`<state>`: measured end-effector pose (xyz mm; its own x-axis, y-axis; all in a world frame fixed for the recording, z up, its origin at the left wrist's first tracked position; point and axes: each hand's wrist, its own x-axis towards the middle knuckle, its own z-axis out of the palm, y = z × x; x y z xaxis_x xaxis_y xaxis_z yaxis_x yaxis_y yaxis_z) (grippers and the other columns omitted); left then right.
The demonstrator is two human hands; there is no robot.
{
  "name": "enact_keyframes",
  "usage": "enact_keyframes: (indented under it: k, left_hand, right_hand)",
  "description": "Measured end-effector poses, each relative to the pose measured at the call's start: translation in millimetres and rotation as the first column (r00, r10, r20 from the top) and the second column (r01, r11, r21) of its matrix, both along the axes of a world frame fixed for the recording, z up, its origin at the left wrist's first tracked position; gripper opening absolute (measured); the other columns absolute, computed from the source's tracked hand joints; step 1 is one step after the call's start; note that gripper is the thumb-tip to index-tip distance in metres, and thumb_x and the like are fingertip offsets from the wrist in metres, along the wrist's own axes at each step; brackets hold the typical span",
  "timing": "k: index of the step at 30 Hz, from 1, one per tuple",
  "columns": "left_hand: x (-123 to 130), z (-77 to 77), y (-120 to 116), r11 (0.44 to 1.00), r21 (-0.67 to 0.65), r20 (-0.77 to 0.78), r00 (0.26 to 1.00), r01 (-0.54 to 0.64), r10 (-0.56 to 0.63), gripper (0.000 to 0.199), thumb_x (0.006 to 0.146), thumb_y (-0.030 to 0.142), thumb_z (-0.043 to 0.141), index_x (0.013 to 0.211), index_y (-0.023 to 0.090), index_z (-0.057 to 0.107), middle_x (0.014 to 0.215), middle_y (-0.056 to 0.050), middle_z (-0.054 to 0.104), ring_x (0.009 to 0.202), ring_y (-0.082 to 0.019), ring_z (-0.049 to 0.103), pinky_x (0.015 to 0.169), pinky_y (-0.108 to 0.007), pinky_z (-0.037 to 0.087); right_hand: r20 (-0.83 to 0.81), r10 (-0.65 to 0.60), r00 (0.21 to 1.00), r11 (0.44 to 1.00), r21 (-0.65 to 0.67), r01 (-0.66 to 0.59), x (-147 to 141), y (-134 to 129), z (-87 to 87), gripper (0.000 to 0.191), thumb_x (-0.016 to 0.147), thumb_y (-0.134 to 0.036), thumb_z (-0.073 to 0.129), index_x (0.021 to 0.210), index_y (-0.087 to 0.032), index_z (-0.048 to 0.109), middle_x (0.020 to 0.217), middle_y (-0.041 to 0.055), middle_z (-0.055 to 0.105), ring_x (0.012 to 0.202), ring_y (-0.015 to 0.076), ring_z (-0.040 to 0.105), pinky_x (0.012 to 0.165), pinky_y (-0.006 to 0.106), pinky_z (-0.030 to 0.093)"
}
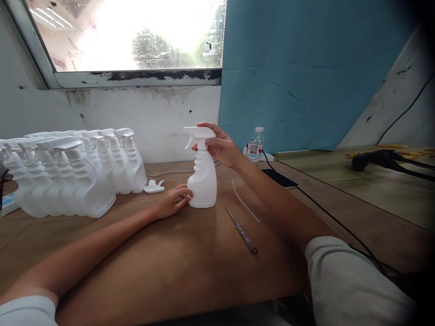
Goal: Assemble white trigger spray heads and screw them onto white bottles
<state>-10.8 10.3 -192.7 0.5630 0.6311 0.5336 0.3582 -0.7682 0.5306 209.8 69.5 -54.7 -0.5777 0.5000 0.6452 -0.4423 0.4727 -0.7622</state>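
Observation:
A white spray bottle [203, 183] stands upright on the brown table [152, 267], its trigger head on top and its nozzle facing left. My right hand [219, 145] has its fingers wrapped round the spray head and neck from the right. Low on the bottle's left side, my left hand [176, 199] rests on the table with its fingers closed against the bottle. To the left of it lies a loose white spray head part [154, 186]. A thin white tube [243, 201] and a slim pointed tool [242, 232] lie to the right of the bottle.
Several white spray bottles [78, 181] stand in rows at the left. At the back right are a clear water bottle [254, 147] and a dark phone [279, 178] with a black cable. A blue sheet [299, 77] hangs behind, beside a window [136, 36].

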Motion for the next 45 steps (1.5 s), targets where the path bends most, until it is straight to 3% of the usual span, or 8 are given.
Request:
enact_keyframes:
  k: [5, 10, 13, 16, 22, 28, 41, 45]
  left_hand:
    - [1.6, 27.2, -1.8, 1.000, 0.015, 0.132, 0.991, -0.027, 0.025, 0.028, 0.093, 0.037, 0.050, 0.080, 0.015, 0.061, 0.112, -0.010, 0.062, 0.103, -0.020, 0.060, 0.092, -0.037, 0.048]
    - [5.7, 111.7, 10.0, 0.979, 0.035, 0.526, 0.837, -0.201, 0.153, 0.034, 0.095, 0.048, 0.043, 0.088, 0.017, 0.057, 0.102, -0.008, 0.063, 0.087, -0.016, 0.063, 0.065, -0.030, 0.054]
    - [11.0, 163.3, 10.8, 0.975, 0.137, 0.389, 0.915, -0.175, 0.109, 0.034, 0.089, 0.047, 0.055, 0.107, 0.018, 0.056, 0.102, -0.006, 0.064, 0.078, -0.012, 0.065, 0.061, -0.024, 0.053]
    - [19.4, 190.2, 3.5, 0.962, 0.190, 0.178, 0.971, -0.193, 0.160, 0.035, 0.086, 0.041, 0.062, 0.111, 0.016, 0.061, 0.088, -0.004, 0.067, 0.069, -0.011, 0.063, 0.061, -0.022, 0.050]
    - [27.5, 190.7, -3.5, 0.897, 0.331, 0.084, 0.956, -0.292, 0.280, 0.021, 0.082, 0.031, 0.065, 0.094, 0.015, 0.071, 0.065, 0.000, 0.063, 0.055, -0.009, 0.054, 0.054, -0.021, 0.042]
    - [15.6, 191.7, -0.2, 0.949, 0.214, 0.092, 0.972, -0.233, 0.218, 0.018, 0.081, 0.030, 0.066, 0.089, 0.014, 0.070, 0.076, -0.003, 0.067, 0.052, -0.007, 0.051, 0.053, -0.021, 0.042]
    - [10.5, 192.9, -3.7, 0.969, 0.168, 0.074, 0.982, -0.182, 0.171, 0.016, 0.081, 0.029, 0.068, 0.084, 0.014, 0.065, 0.078, -0.004, 0.066, 0.059, -0.009, 0.056, 0.058, -0.025, 0.046]
    - [11.5, 193.0, -4.3, 0.969, 0.174, 0.079, 0.984, -0.174, 0.163, 0.015, 0.081, 0.028, 0.067, 0.081, 0.014, 0.065, 0.083, -0.005, 0.067, 0.057, -0.008, 0.055, 0.056, -0.024, 0.046]
  right_hand:
    - [-0.078, 0.003, 0.997, 1.000, -0.013, -0.004, -11.0, -3.1, -10.5, 0.050, 0.079, -0.032, 0.060, 0.125, -0.029, 0.042, 0.083, -0.0013, 0.062, 0.077, 0.0173, 0.065, 0.075, 0.034, 0.053]
    - [-0.124, -0.028, 0.992, 0.999, -0.042, 0.022, -18.2, -11.8, -12.7, 0.051, 0.077, -0.037, 0.062, 0.123, -0.031, 0.042, 0.077, -0.0031, 0.060, 0.070, 0.0150, 0.062, 0.067, 0.029, 0.052]
    - [-0.142, -0.066, 0.988, 0.995, -0.080, 0.054, -21.8, -16.3, -13.3, 0.053, 0.075, -0.039, 0.065, 0.123, -0.031, 0.044, 0.075, -0.0038, 0.059, 0.068, 0.0138, 0.060, 0.064, 0.026, 0.052]
    - [-0.142, -0.079, 0.987, 0.991, -0.122, 0.061, -24.5, -16.1, -15.9, 0.047, 0.074, -0.039, 0.066, 0.116, -0.026, 0.049, 0.078, -0.0018, 0.062, 0.067, 0.0142, 0.060, 0.059, 0.026, 0.051]
    - [-0.069, 0.068, 0.995, 0.982, -0.171, -0.079, -27.6, -8.9, -27.2, 0.033, 0.079, -0.043, 0.060, 0.096, -0.014, 0.056, 0.077, 0.0052, 0.066, 0.065, 0.0160, 0.062, 0.058, 0.028, 0.052]
    - [-0.051, 0.215, 0.975, 0.939, -0.263, -0.221, -33.7, -17.0, -36.1, 0.039, 0.079, -0.045, 0.059, 0.105, -0.016, 0.052, 0.081, 0.0042, 0.065, 0.071, 0.0183, 0.065, 0.067, 0.034, 0.055]
    - [-0.039, 0.029, 0.999, 0.976, -0.215, -0.037, -43.3, -29.0, -34.8, 0.040, 0.078, -0.047, 0.069, 0.102, -0.020, 0.051, 0.070, -0.0016, 0.060, 0.058, 0.0132, 0.060, 0.054, 0.026, 0.052]
    - [-0.036, 0.042, 0.998, 0.973, -0.227, -0.049, -44.7, -30.2, -34.0, 0.041, 0.081, -0.053, 0.064, 0.100, -0.020, 0.050, 0.070, -0.0007, 0.060, 0.058, 0.0141, 0.060, 0.054, 0.027, 0.052]
